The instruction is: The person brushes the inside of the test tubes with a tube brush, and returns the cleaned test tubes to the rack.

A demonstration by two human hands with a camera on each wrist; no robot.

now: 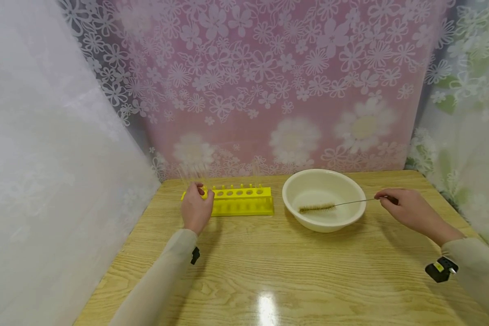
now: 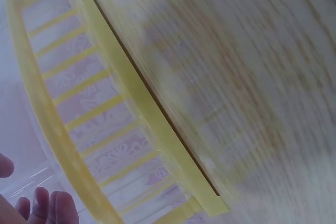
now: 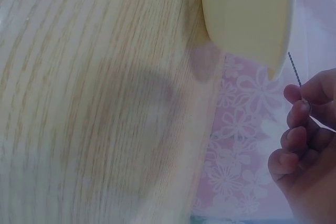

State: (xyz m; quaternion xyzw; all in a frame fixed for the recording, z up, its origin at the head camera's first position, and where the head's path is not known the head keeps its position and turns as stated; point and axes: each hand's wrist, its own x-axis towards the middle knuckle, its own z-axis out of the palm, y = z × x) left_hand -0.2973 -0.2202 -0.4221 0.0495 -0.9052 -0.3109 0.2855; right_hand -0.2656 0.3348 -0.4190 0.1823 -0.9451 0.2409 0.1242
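Observation:
My right hand (image 1: 409, 210) pinches the twisted wire handle of a test tube brush (image 1: 317, 208). The bristled end of the brush hangs over the inside of a cream-white basin (image 1: 348, 217). In the right wrist view, thumb and fingertips meet on the wire (image 3: 294, 69) just outside the basin rim. My left hand (image 1: 196, 210) is at the left end of a yellow test tube rack (image 1: 242, 208), close to several clear test tubes (image 1: 193, 172). The left wrist view shows its thumb and fingers (image 2: 65, 208) apart, above the rack's top rail.
More clear glass (image 1: 256, 168) stands at the rack's right end. Both rack and basin sit near the back of the wood-grain table (image 1: 244, 262). Flowered curtains (image 1: 244, 90) hang behind and along both sides.

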